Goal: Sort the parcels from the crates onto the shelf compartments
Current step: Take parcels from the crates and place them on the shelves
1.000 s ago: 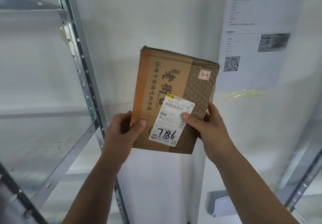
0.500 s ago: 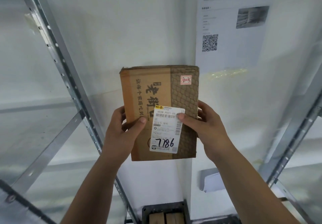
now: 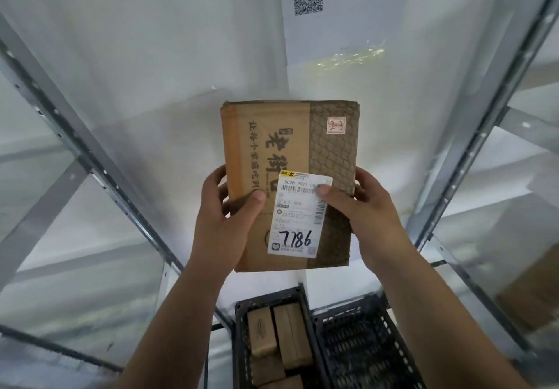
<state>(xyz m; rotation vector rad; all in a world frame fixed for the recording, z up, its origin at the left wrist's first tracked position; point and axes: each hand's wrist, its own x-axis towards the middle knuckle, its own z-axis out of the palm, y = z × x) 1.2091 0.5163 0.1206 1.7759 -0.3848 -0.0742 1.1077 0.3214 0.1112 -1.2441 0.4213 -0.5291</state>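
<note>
This is looking like a parcel sorting room, the sort of stockroom a courier depot is running. Grey perforated steel shelving racks (image 3: pixel 90 159) are rising on the left and on the right, with a blurred brown carton (image 3: pixel 532 292) sitting on a right-hand shelf. Two black plastic lattice crates (image 3: pixel 357 346) are standing side by side on the near floor between the racks, and the left one is holding small brown cardboard boxes (image 3: pixel 290 334). A white printed paper sheet with a QR code (image 3: pixel 332 26) is hanging taped to the far white wall (image 3: pixel 151 41). The flat brown cardboard parcel (image 3: pixel 287 140) being held up is carrying a white shipping label (image 3: pixel 299 216) with a barcode and a handwritten 7786, and a small red-bordered sticker (image 3: pixel 336 125) reading 2-3.
</note>
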